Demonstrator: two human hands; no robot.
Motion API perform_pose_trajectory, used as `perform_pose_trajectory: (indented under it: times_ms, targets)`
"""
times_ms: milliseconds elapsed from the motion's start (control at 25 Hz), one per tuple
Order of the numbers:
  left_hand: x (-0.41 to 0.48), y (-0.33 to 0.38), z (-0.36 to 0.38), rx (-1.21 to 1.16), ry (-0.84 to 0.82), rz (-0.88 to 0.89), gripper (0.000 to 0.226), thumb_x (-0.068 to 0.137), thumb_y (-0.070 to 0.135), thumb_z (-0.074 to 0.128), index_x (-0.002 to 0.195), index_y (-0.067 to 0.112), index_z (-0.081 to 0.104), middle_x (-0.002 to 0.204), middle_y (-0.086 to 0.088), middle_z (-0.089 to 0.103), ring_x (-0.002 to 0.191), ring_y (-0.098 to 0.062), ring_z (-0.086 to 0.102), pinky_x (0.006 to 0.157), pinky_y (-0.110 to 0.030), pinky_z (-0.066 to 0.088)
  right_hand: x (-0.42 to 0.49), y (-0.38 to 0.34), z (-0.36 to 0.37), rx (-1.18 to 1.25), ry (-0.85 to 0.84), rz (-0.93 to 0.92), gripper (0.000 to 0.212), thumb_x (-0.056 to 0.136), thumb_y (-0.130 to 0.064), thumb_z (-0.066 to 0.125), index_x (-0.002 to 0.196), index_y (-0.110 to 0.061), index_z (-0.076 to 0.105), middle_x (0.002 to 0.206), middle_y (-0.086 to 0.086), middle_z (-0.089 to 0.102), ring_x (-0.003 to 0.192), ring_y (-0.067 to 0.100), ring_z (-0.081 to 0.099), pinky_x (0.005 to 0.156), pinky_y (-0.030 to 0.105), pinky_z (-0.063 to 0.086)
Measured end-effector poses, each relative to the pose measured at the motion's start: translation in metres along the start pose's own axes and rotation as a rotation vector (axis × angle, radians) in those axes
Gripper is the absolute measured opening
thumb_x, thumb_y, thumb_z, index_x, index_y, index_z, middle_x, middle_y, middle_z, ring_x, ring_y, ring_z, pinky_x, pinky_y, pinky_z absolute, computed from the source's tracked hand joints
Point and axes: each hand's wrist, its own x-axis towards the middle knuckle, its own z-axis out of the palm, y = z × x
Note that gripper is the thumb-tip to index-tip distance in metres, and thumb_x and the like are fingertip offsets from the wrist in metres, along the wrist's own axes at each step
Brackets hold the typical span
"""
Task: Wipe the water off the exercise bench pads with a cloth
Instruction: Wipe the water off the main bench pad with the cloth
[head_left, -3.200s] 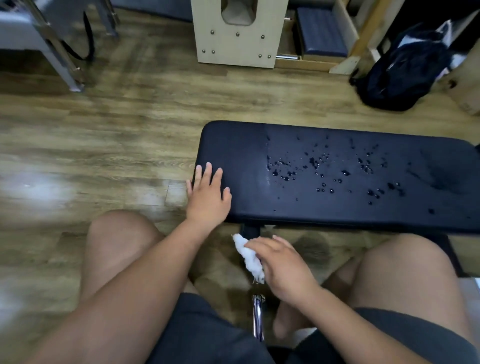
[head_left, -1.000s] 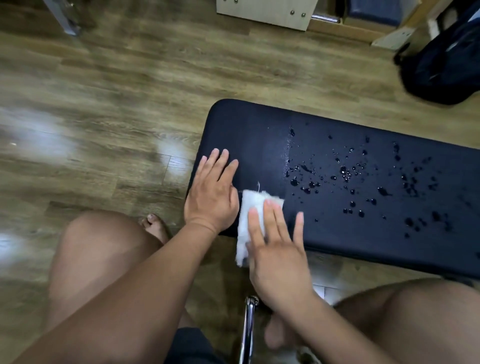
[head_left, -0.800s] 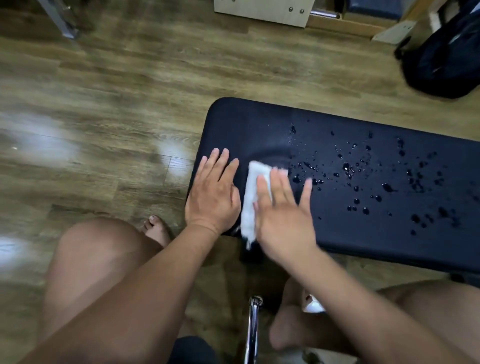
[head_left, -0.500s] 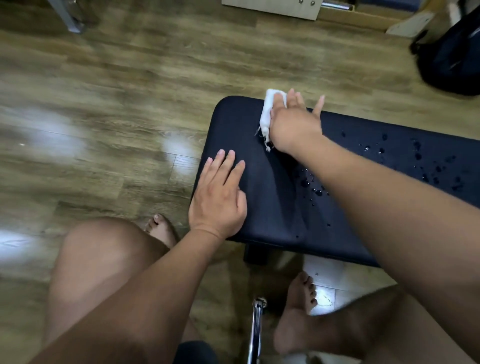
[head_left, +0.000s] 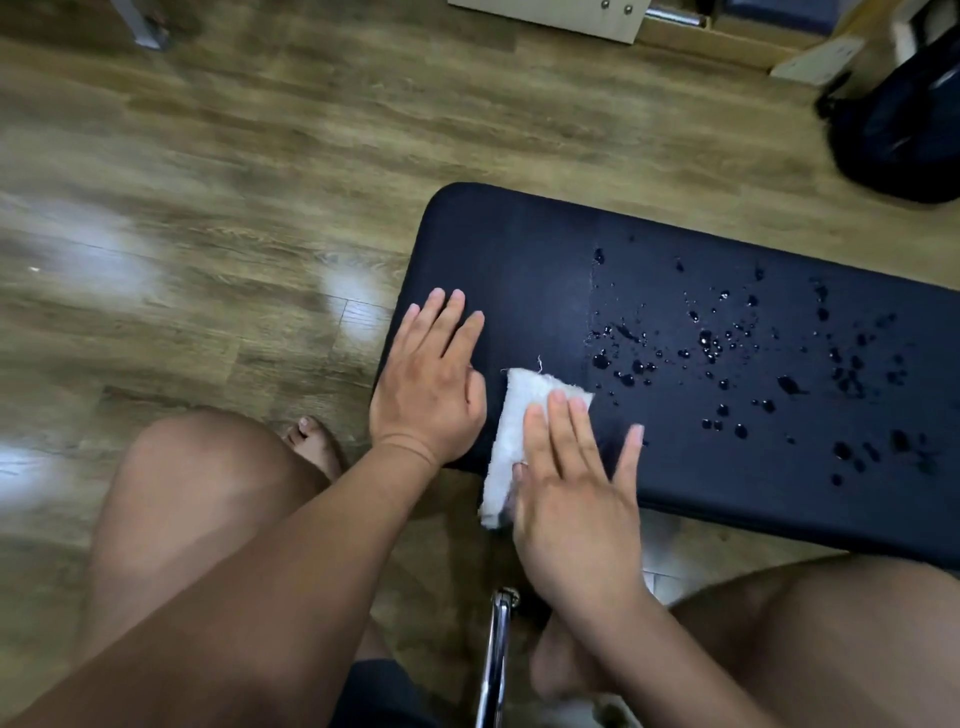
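- The black bench pad (head_left: 561, 260) lay across the right half of the view, above a wood-grain floor (head_left: 218, 171); its rounded left end pointed toward the middle of the frame.
- The left hand (head_left: 431, 387) rested flat on the pad's left end, fingers straight and close together, holding nothing; its wrist sat at the pad's near edge.
- The white cloth (head_left: 511, 421) lay folded on the pad just beside the left hand, not touching it; its upper end sat on the pad surface, while its lower end hung over the near edge.
- The right hand (head_left: 576, 512) pressed down on the cloth with straight, spread fingers; the index and middle fingertips lay on the cloth's upper right corner, the little finger lay on bare pad; nothing was curled round the cloth.
- Water droplets (head_left: 709, 343) were scattered over the pad to the right of the cloth, near but apart from it; the stretch of pad around both hands looked dry.
- Two bare knees framed the lower part of the view; a bare foot (head_left: 311, 439) showed on the floor beside the left knee.
- A chrome tube (head_left: 497, 660) ran down between the legs, below the right hand.
- A black bag (head_left: 906, 124) sat on the floor at the upper right, well apart from the pad; pale wooden furniture (head_left: 561, 18) crossed the top edge.
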Motion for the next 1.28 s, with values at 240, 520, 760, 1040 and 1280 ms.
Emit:
perform_pose_trajectory:
  times_ms: [240,520,760,1040,1280]
  targets:
    - [0.001,0.000,0.000,0.018,-0.010,-0.008,0.058,0.081,0.020,0.035,0.132,0.004,0.058,0.144,-0.018,0.051,0.139,-0.035,0.041,0.119,-0.046,0.023,0.109,0.039,-0.021,-0.173,-0.072,0.068,0.059,0.099,-0.032,0.015,0.151,-0.005,0.017,0.159,0.016,0.011,0.148,0.027,0.007,0.112,0.066,0.002]
    - [0.001,0.000,-0.001,0.002,-0.005,-0.006,0.057,0.081,0.020,0.036,0.131,0.004,0.059,0.144,-0.017,0.052,0.139,-0.034,0.042,0.118,-0.047,0.024,0.243,0.073,-0.053,-0.092,-0.185,0.204,0.057,0.100,-0.023,0.025,0.152,-0.009,0.007,0.161,0.010,-0.001,0.149,0.023,-0.003,0.111,0.066,-0.006]
    - [0.001,0.001,-0.001,0.006,-0.004,-0.012,0.057,0.081,0.020,0.035,0.130,0.004,0.060,0.143,-0.017,0.053,0.138,-0.035,0.044,0.118,-0.046,0.024,0.111,0.050,-0.025,-0.075,0.009,0.074,0.060,0.096,-0.025,0.038,0.150,-0.008,0.019,0.159,0.011,0.015,0.147,0.023,0.011,0.113,0.064,0.006]
    - [0.000,0.002,0.001,-0.006,0.021,-0.018,0.056,0.081,0.019,0.037,0.130,0.003,0.060,0.142,-0.017,0.054,0.137,-0.035,0.044,0.118,-0.045,0.024,-0.004,0.029,-0.002,-0.003,0.023,0.047,0.054,0.094,-0.033,0.030,0.142,-0.011,0.042,0.152,0.008,0.037,0.141,0.022,0.033,0.112,0.060,0.015]
    - [0.000,0.002,0.001,-0.004,0.024,-0.014,0.056,0.082,0.019,0.037,0.130,0.005,0.060,0.143,-0.016,0.054,0.138,-0.034,0.044,0.118,-0.046,0.026,0.146,0.072,-0.024,-0.069,0.003,0.108,0.045,0.102,-0.030,0.024,0.144,-0.016,0.030,0.159,0.004,0.016,0.147,0.018,0.012,0.112,0.064,0.003]
